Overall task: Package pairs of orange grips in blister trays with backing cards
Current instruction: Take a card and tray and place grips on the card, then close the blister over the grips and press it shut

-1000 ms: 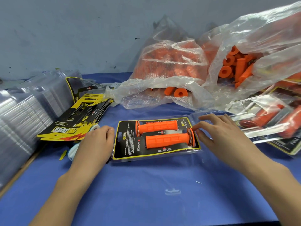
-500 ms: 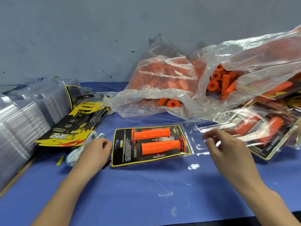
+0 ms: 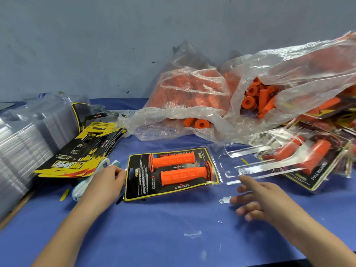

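A filled pack (image 3: 134, 182) lies flat in the middle of the blue table. Its black and yellow backing card carries two orange grips (image 3: 173, 159) (image 3: 185, 175) side by side under clear plastic. My left hand (image 3: 107, 180) rests at the card's left edge with fingers curled, fingertips against the edge; whether it pinches the card is unclear. My right hand (image 3: 256, 199) hovers to the right of the pack, fingers spread, holding nothing. An empty clear blister tray (image 3: 233, 160) lies just beyond that hand.
Two clear bags of loose orange grips (image 3: 192, 93) (image 3: 298, 74) sit at the back. Stacked clear trays (image 3: 23, 141) and a pile of backing cards (image 3: 77, 151) fill the left. Finished packs (image 3: 312, 157) are heaped at the right. A white and teal object (image 3: 81, 187) lies under my left wrist.
My right hand left the right end of the pack, swung out toward the empty tray, then drew back toward me and opened. My left hand stayed at the card's left edge.
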